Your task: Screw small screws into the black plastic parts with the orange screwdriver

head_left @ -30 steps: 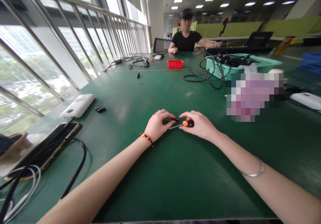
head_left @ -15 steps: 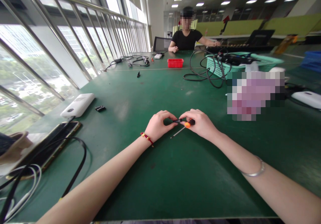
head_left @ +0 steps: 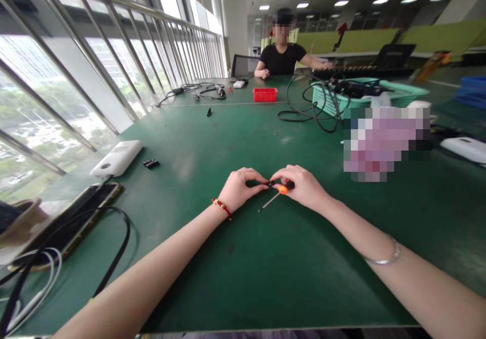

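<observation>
Both my hands meet over the green table [head_left: 266,268] near its middle. My left hand [head_left: 240,189] is closed, its thumb and fingers pinching a small black part [head_left: 270,182]. My right hand [head_left: 302,187] is closed too, touching the same black part with its fingertips and holding a small screwdriver [head_left: 274,197] with an orange collar. The metal shaft of the screwdriver points down and left toward me.
A white power bank [head_left: 117,158] and a small black clip [head_left: 151,163] lie at the left, a phone [head_left: 72,222] and cables nearer. A red tray [head_left: 265,95], a teal basket [head_left: 360,98] with black cables and a seated person [head_left: 283,55] are at the far end.
The screwdriver shaft swung from lying nearly level between my hands to pointing down and left. My fingertips drew closer together on the black part.
</observation>
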{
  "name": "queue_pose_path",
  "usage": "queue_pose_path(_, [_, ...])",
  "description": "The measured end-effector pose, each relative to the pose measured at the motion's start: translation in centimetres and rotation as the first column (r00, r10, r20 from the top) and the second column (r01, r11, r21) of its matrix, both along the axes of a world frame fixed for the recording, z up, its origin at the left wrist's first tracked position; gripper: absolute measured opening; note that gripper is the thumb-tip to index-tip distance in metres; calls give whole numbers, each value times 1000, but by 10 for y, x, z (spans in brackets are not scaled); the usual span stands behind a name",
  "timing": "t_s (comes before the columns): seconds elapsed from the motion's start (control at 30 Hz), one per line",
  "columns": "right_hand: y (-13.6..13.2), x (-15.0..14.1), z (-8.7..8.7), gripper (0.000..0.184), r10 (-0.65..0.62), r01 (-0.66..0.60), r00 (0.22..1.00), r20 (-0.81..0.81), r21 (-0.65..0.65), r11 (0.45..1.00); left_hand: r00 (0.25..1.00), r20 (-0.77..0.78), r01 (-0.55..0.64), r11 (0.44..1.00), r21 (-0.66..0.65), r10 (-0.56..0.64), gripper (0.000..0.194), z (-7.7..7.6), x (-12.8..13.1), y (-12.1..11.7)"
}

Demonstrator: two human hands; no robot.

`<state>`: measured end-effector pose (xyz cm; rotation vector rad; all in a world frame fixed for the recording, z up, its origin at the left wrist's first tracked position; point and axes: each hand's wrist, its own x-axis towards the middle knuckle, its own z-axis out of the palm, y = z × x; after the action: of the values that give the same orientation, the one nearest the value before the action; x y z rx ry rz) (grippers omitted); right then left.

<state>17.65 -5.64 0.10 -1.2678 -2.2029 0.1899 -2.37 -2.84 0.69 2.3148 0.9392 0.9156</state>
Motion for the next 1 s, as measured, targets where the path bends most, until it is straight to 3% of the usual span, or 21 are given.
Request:
queue_pose_path(0.43, [-4,-2,4,4,-56,56,998,23,-3,998,995,-81,-39,987,155,52,13,-5,-1,0])
queue_pose_path(1.0, [-5,-3,4,4,-78,79,996,45,-31,996,989,-103,-89,985,150,105,10,-1,0,-4])
